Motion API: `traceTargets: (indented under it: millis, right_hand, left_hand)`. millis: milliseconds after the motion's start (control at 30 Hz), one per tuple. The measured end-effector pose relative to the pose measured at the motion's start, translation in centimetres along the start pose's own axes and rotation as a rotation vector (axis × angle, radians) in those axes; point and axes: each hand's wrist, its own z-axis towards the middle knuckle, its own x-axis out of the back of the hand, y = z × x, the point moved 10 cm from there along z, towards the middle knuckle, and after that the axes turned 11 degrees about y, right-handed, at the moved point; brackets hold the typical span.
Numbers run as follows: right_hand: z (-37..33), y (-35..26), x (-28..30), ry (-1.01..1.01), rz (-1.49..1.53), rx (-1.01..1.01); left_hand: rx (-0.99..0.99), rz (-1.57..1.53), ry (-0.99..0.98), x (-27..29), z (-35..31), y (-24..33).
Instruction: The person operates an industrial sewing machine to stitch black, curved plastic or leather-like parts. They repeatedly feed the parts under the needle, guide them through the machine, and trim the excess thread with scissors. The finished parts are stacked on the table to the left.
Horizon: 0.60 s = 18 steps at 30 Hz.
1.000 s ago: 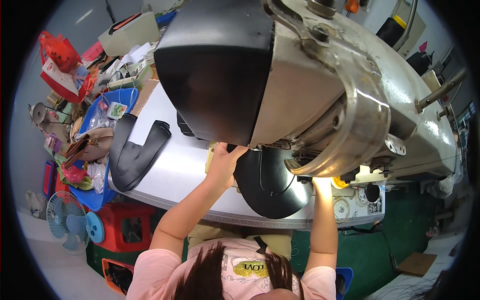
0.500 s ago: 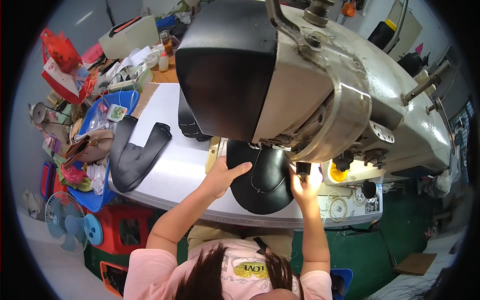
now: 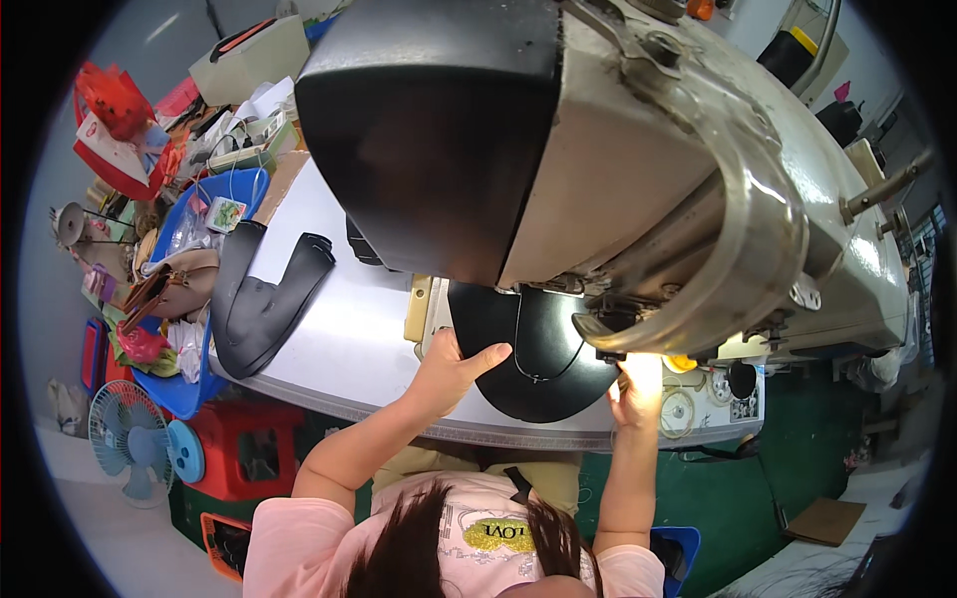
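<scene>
A rounded black leather piece [image 3: 543, 394] with a curved seam line lies under the head of a large sewing machine [image 3: 638, 169]. My left hand [image 3: 451, 377] grips its left edge, thumb on top and pointing inward, the other fingers mostly out of sight. At the opposite edge, my right hand [image 3: 636, 391] holds the piece, its thumb close to the rim; a machine part covers some of its fingers. Light from the machine falls on that hand. The needle area and the far end of the leather are hidden behind the machine head.
On the white table [image 3: 334, 354] to the left lies a curved black leather part [image 3: 264, 319]. Beside it, a blue basket [image 3: 179, 394] holds bags and cloth. A blue fan [image 3: 130, 439] and a red stool [image 3: 239, 448] stand lower left. Bobbins [image 3: 720, 387] sit at the table's right end.
The view has shifted, so the machine head looks larger and nearer. The leather piece and my right hand have moved a little to the right; my left hand still holds its edge.
</scene>
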Motion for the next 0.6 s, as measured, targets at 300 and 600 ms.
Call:
traceTargets:
  millis: [300, 600]
  right_hand:
    - [2.7, -0.3, -0.5, -0.011, 0.314, -0.016]
    - [5.2, 0.3, 1.8, -0.034, 0.23, 0.063]
  left_hand:
    - [0.09, -0.036, -0.041, -0.3, 1.8, -0.1]
    - [0.003, -0.045, -0.017, -1.0, 1.2, 0.7]
